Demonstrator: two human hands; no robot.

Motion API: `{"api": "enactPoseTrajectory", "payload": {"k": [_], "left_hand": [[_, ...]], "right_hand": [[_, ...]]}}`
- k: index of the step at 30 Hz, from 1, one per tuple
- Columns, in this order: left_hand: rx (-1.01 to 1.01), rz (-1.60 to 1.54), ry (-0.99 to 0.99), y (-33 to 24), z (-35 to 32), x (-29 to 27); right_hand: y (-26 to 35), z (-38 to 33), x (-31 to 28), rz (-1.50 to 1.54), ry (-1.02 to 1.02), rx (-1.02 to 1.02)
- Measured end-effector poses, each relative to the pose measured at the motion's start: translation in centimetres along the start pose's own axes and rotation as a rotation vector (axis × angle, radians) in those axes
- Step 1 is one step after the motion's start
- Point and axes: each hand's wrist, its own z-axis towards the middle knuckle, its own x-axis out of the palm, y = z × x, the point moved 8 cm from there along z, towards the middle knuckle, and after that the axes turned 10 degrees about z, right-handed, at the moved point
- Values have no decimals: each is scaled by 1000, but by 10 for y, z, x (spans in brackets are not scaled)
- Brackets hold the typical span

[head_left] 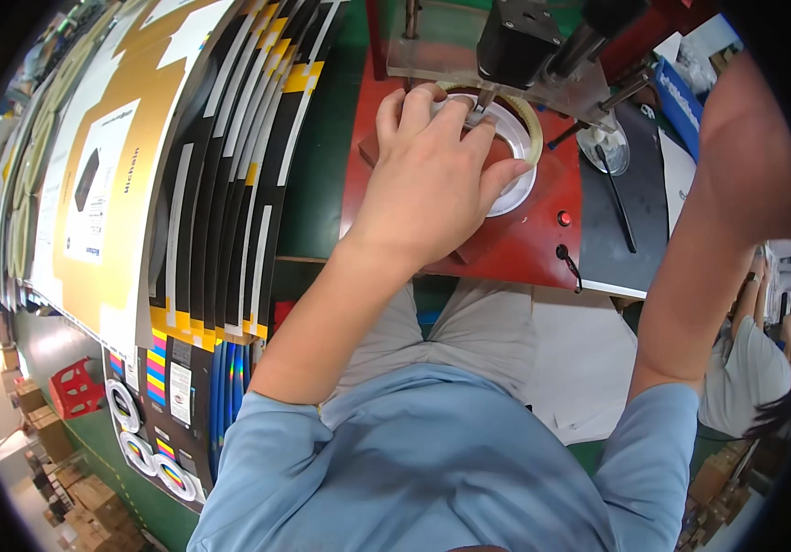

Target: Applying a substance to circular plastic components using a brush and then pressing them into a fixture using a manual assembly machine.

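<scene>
My left hand [437, 166] reaches in under the machine, palm down over a white ring [517, 193] with a yellowish outer rim. Its fingers bend around a small pale piece below the thin metal spindle [486, 97], mostly hidden by the fingers. The thumb stretches to the right against the ring. Above hangs a black motor block [517, 41] on a clear plate [432, 60]. The ring lies on a red base plate [515, 248]. My right forearm [736, 175] is raised at the right; the hand itself is beyond the picture.
Tall stacked printed boards and black sheets with yellow edges [230, 184] crowd the left. A clear dish of white paste [603, 147] holds a black stick [621, 207]. A red button [564, 218] sits on the plate. Another person [745, 377] is at right.
</scene>
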Motion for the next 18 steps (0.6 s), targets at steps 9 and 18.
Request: {"api": "enactPoseTrajectory", "payload": {"k": [9,18], "left_hand": [[-194,-474,-346,56,-72,-23],[-511,-743,-150,86,-113,46]], "right_hand": [[305,2,213,47,-22,300],[282,-93,234,-679,701,554]]}}
